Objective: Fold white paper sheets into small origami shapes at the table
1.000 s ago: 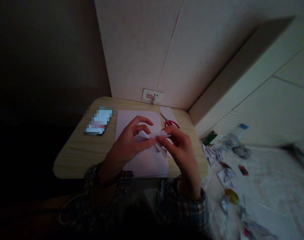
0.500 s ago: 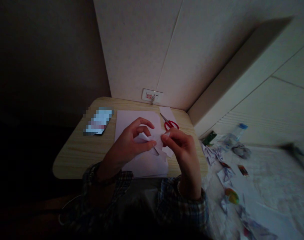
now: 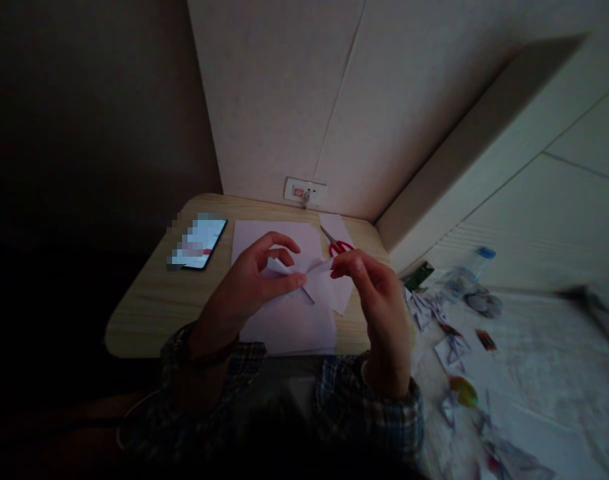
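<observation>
Head view: left hand [image 3: 244, 287] and right hand [image 3: 371, 290] both pinch a folded paper piece [image 3: 304, 275] between thumb and fingertips, held just above the white sheet [image 3: 284, 320] on the table [image 3: 149, 300]. Scissors [image 3: 338, 245] lie just behind the right hand, phone [image 3: 200, 241] at the table's left.

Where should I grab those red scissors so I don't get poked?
Take the scissors by the red handle loops, reaching in from the near edge of the table. They lie flat with the loops nearest and the pointed blades aimed away at the wall, so fingers meet the handles first.
</observation>
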{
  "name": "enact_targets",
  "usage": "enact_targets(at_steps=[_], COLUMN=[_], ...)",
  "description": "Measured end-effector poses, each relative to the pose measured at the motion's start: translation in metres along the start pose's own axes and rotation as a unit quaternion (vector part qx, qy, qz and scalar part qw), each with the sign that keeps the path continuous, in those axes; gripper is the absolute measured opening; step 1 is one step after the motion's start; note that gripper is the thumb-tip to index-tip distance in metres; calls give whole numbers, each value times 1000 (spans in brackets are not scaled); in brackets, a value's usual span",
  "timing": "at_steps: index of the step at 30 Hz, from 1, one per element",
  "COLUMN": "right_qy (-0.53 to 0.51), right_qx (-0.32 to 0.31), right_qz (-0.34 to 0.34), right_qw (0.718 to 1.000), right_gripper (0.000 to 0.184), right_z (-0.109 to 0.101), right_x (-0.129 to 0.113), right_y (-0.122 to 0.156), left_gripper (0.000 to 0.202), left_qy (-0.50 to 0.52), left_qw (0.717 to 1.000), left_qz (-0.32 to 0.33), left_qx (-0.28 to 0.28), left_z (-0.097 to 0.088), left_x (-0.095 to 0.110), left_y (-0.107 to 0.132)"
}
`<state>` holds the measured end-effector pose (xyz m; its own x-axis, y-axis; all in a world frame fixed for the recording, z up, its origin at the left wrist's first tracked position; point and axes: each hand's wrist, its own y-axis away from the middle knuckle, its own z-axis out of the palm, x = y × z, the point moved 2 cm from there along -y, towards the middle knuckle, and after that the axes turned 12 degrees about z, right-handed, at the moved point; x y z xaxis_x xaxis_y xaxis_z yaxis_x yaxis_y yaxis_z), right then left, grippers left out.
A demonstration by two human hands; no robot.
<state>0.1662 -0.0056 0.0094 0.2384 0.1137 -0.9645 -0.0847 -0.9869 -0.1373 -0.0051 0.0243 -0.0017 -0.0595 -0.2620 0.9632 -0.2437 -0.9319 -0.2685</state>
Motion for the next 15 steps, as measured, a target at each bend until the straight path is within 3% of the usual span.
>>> enact_targets(at_steps=[3,10,15], right_qy=[-16,10,0], right_qx=[-38,5,-28], right_qz=[37,44,67], right_qw=[998,999,997], right_gripper=[14,25,20], right_z=[6,9,10], right_x=[0,-2,-1], right_y=[-1,0,-2], left_gripper=[35,37,38], left_qy=[8,-6,4], left_qw=[1000,1000,1000], left_qz=[-1,-3,3], left_qx=[1,-11,31], left_z=[3,7,7], left_x=[1,5,6], left_y=[-1,-2,-4])
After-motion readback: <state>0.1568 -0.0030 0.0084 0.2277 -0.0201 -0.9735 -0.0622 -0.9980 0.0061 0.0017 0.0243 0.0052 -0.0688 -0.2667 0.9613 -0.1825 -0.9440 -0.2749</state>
